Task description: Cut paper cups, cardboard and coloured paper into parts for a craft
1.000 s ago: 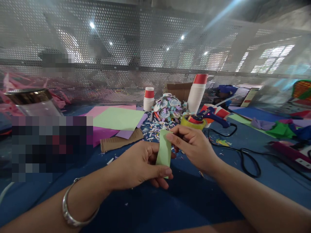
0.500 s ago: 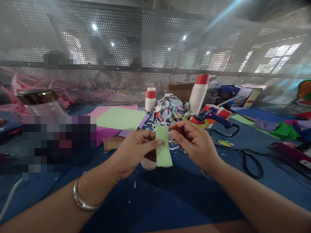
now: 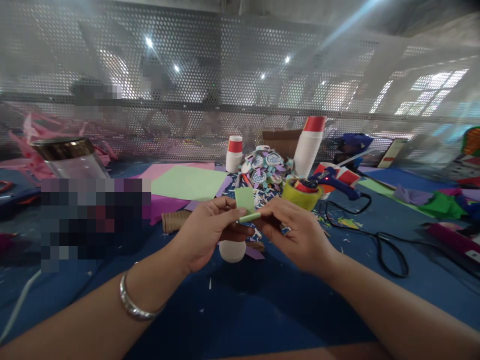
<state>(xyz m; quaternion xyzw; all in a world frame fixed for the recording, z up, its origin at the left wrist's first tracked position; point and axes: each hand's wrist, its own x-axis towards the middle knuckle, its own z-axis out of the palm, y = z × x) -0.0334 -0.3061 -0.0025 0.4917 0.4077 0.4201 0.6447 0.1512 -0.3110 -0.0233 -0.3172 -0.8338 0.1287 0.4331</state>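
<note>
Between my two hands is a light green paper strip (image 3: pixel 244 199), its lower part folded over so a narrow edge faces me. My left hand (image 3: pixel 213 227) pinches the strip's left side between thumb and fingers. At the right end of the fold, the fingertips of my right hand (image 3: pixel 290 232) are closed on the paper. Just below my left fingers a white round object (image 3: pixel 232 251) rests on the table, its upper part hidden. Beside it lies a small purple paper piece (image 3: pixel 255 252).
Behind my hands sit a pile of decorated paper discs (image 3: pixel 260 167), stacked paper cups (image 3: pixel 308 150) and a yellow tape roll (image 3: pixel 302 194). A blue glue gun (image 3: pixel 333 182) trails a black cord. Coloured sheets (image 3: pixel 187 182) and corrugated cardboard (image 3: pixel 174 221) lie left, near a lidded jar (image 3: pixel 71 152).
The strip stood flat and upright half a second ago; now its lower part is folded up. My right hand has moved left and closed on the strip's edge.
</note>
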